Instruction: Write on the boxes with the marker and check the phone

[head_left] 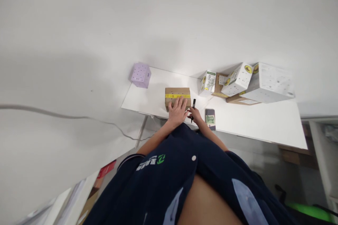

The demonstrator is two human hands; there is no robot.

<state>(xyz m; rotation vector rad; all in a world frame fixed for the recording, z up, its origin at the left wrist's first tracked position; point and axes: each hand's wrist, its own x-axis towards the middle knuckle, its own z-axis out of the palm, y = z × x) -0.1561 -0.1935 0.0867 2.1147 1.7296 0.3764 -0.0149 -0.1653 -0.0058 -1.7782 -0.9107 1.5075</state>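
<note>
A small brown cardboard box (pixel 171 91) with a strip of yellow tape (pixel 170 96) across its top sits near the front of the white table. My left hand (pixel 177 113) lies on the box's near part, fingers spread over the tape. Just right of the box, my right hand (pixel 195 115) is closed around a black marker pen (pixel 194 104), which stands tilted with one end up. A phone (pixel 210 127) lies to the right of my right hand, with what looks like a banknote (pixel 210 119) on it or in its case.
At the table's left end stands a lilac box (pixel 141 75). Along the back right are a small white box (pixel 207 83), a brown box (pixel 218 85) and larger white printed boxes (pixel 274 81). The white table (pixel 266 122) meets the wall behind. A grey cable (pixel 79 116) hangs at left.
</note>
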